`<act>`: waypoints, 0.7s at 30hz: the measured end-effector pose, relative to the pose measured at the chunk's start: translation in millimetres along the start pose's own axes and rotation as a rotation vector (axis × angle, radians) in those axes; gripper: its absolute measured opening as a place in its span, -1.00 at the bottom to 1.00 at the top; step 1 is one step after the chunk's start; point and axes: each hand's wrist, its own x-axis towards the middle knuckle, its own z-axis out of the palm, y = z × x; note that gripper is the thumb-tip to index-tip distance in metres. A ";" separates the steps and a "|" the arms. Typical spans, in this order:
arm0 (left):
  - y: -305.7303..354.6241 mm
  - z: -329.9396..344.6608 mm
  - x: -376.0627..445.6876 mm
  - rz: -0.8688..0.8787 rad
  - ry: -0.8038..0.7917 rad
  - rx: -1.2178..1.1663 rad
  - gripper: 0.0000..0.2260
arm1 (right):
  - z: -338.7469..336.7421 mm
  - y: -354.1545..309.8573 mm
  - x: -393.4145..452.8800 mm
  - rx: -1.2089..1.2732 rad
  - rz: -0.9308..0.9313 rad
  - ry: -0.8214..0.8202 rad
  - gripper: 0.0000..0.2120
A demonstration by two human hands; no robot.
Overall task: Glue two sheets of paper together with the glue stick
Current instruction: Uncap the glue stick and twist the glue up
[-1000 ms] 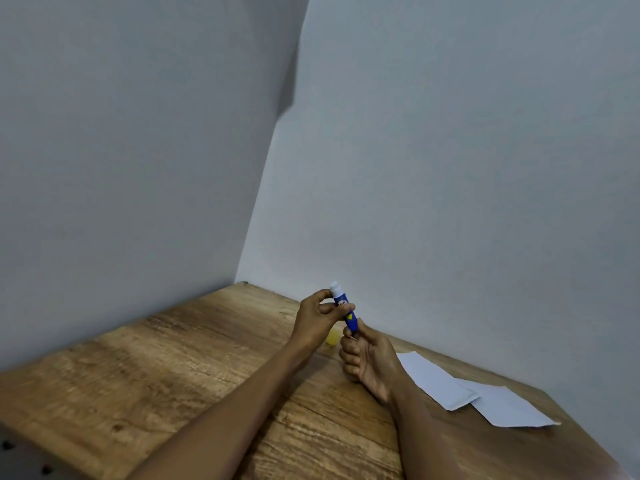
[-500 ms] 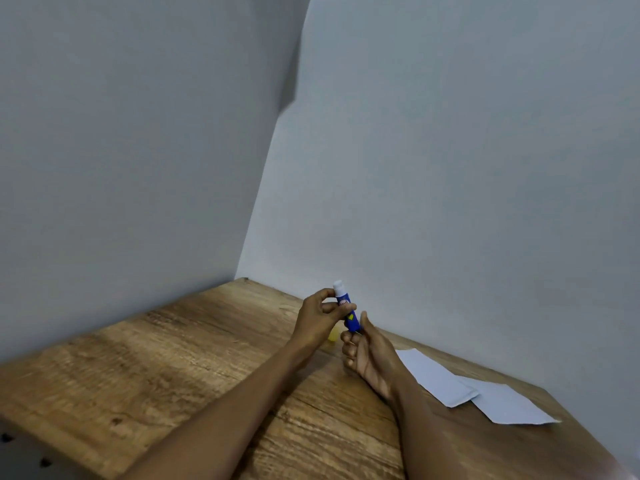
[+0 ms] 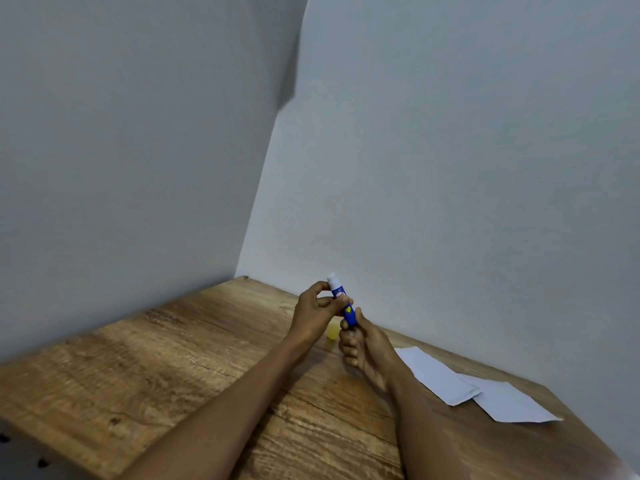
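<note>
The counter point(image 3: 145, 386) lies bare across its whole left half, open to a hand from the near edge up to the corner. 2 walls point(image 3: 450, 168) close off the far side and the left. Both forearms cross the middle, the left hand point(image 3: 313, 315) and right hand point(image 3: 363, 348) meeting near the back wall, a small yellow cap point(image 3: 332, 331) on the wood just behind them. On the right, 2 overlapping paper sheets point(image 3: 436, 375) cover the surface beside the right wrist.
</note>
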 end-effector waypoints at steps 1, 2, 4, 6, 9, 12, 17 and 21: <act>0.4 0.7 -0.4 0.006 -0.011 0.012 -0.90 | -0.3 -0.8 -0.3 0.004 0.012 -0.004 -0.52; 0.3 1.5 -0.8 0.012 -0.020 0.024 -0.90 | -0.4 -1.1 -0.3 -0.014 0.021 0.006 -0.50; -0.2 1.4 -1.5 0.021 -0.026 0.066 -0.89 | 0.8 0.5 -1.6 -0.145 -0.003 0.078 -0.50; -1.5 -2.7 -0.7 0.041 -0.004 0.210 -0.87 | 5.1 3.4 -2.7 -0.356 -0.086 0.172 -0.60; -4.0 -10.0 -1.4 0.097 -0.006 0.473 -0.85 | 14.3 7.6 -2.9 -0.630 -0.238 0.200 -0.87; -8.2 -12.3 -4.5 0.134 -0.036 0.643 -0.83 | 24.7 11.4 -0.4 -0.840 -0.327 0.236 -0.87; -12.5 -19.8 -7.0 0.094 -0.089 0.709 -0.80 | 26.8 12.1 1.9 -0.954 -0.287 0.237 -0.87; -16.9 -22.2 -6.4 0.073 -0.275 0.848 -0.82 | 23.8 11.9 1.7 -1.055 -0.262 0.218 -0.85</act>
